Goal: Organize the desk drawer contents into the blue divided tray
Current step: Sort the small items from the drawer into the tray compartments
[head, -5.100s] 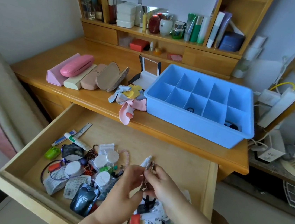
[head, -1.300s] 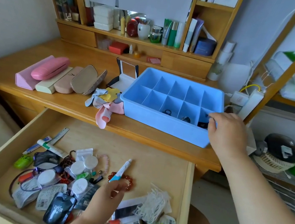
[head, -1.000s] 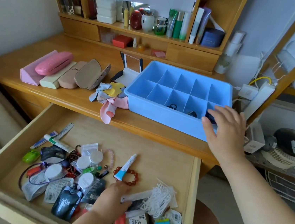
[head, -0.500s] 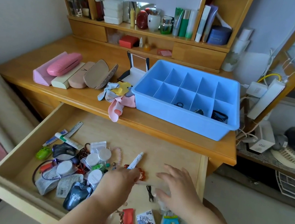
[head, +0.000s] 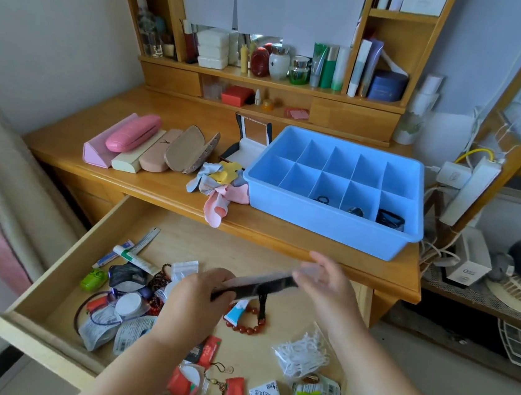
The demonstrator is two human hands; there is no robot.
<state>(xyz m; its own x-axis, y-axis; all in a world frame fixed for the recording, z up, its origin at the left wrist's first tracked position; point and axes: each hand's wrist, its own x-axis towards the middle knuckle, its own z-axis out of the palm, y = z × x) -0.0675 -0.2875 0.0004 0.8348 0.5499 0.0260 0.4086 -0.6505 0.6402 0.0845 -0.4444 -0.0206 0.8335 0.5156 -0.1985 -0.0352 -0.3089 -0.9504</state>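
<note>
both hands (head: 202,294) hold flat packet (head: 262,284) | above open drawer (head: 182,243)

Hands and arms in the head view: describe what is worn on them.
Nothing is worn on either. The left hand and right hand are bare, with no gloves, rings, watch or bracelets visible. Both forearms are bare to the frame's bottom edge; no sleeves show.

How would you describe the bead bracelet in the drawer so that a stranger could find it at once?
Start at the open wooden drawer below the desk. Look at its middle, just right of the left hand: the red bead bracelet lies flat there, under a small white-and-blue tube. It is the only ring of round, glossy red beads.
</note>
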